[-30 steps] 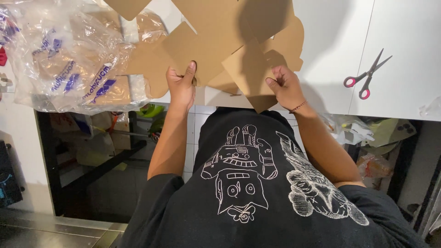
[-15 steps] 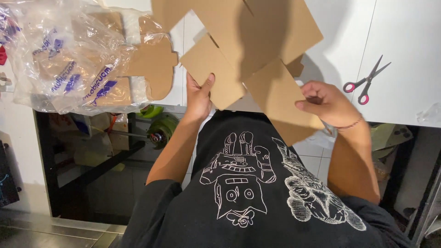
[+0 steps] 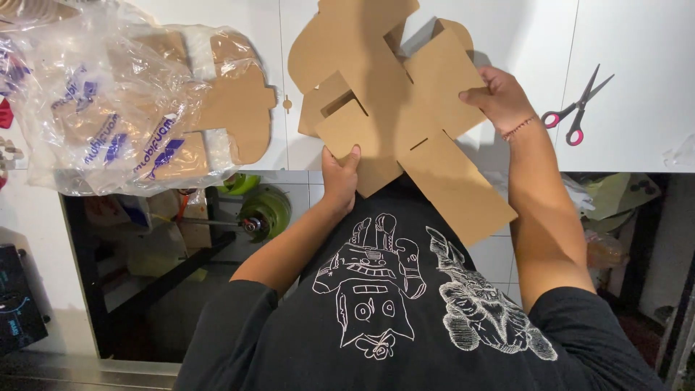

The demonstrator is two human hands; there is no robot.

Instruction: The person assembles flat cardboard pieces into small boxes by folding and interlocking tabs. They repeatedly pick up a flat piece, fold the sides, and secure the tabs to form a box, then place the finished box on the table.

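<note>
Here, nearest the camera, a black printed shirt (image 3: 405, 311) fills the lower frame, and both forearms reach up and away from it. The left hand (image 3: 339, 176) closes on the near edge of a flat, die-cut brown cardboard blank (image 3: 405, 123), thumb on top and fingers tucked under, at about seven o'clock on the sheet. The right hand (image 3: 501, 98) clamps the blank's far-right flap at three o'clock, fingers curled over its edge. The blank lies half over the white worktop (image 3: 637, 43) edge, with one long panel hanging towards the body at five o'clock.

As for progress, the work looks barely begun: the sheet is unfolded, its flaps and slots all lie in one plane, and no wall stands up yet. Every fold and tuck appears to remain.

Farther off at nine o'clock sits a clear plastic bag (image 3: 108, 101) holding more flat cardboard pieces, apparently unworked. At two o'clock, red-handled scissors (image 3: 579, 112) lie apart from both hands, untouched.
</note>
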